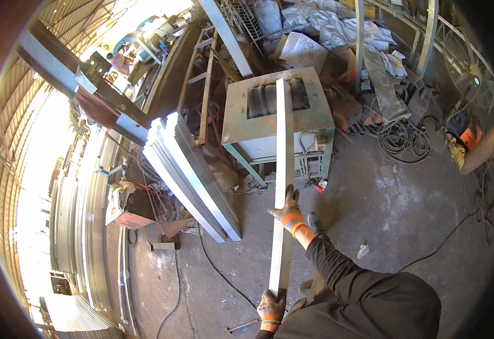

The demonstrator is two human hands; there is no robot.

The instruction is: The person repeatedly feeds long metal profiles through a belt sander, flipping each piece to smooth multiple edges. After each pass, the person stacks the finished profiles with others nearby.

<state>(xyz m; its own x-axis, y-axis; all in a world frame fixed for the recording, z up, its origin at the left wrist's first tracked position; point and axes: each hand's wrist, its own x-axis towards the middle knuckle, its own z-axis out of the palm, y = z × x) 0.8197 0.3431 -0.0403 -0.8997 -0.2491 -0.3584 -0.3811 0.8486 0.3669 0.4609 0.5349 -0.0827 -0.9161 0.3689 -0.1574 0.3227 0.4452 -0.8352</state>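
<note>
A long, pale square metal bar [282, 147] runs away from me, its far end lying across the top of a green-grey metal machine [309, 121], over an opening with a dark ribbed part inside. My left hand [271, 311], in a grey and orange glove, is closed round the bar's near end. Farther along, my right hand [289, 214], gloved alike, holds the bar from its right side, thumb reaching over to the left. Some of the right hand's fingers are hidden behind the bar. Left of it leans a stack of similar shiny bars [185, 175].
Cables cross the floor, with a coiled cable [403, 138] at right. A standing fan [473, 79] is at far right. A red and black box [132, 209] stands left, beside long metal sheets [89, 226]. Another person [120, 63] is at the far left.
</note>
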